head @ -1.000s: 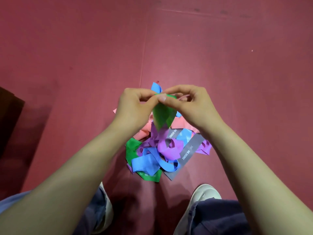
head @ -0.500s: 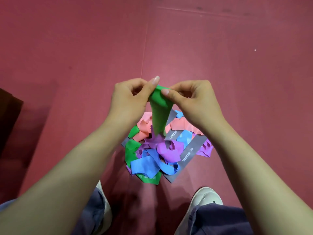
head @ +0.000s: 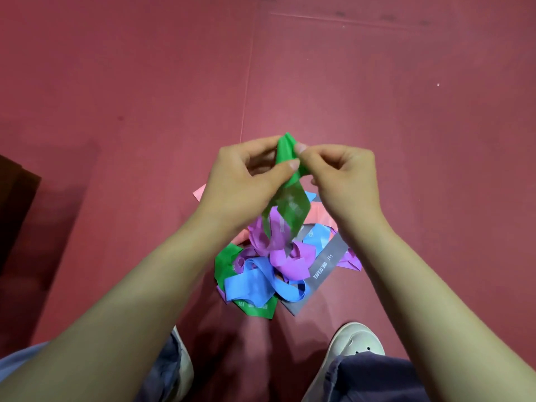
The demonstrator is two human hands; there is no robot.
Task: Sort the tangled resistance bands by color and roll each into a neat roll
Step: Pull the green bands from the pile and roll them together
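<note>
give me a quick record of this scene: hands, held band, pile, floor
left hand: pinches the green band near its top
right hand: pinches the same band
green band: lifted, lower end hanging down to the pile
pile: tangled blue, purple, pink, grey, green bands on the floor
floor: red mat
rolls: none visible

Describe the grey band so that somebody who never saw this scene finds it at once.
On the red floor, a tangled pile of coloured bands lies before the person's shoes. The grey band lies flat and straight along the pile's right edge. Grey colour and white words ONE DEGREE set it apart.
</note>
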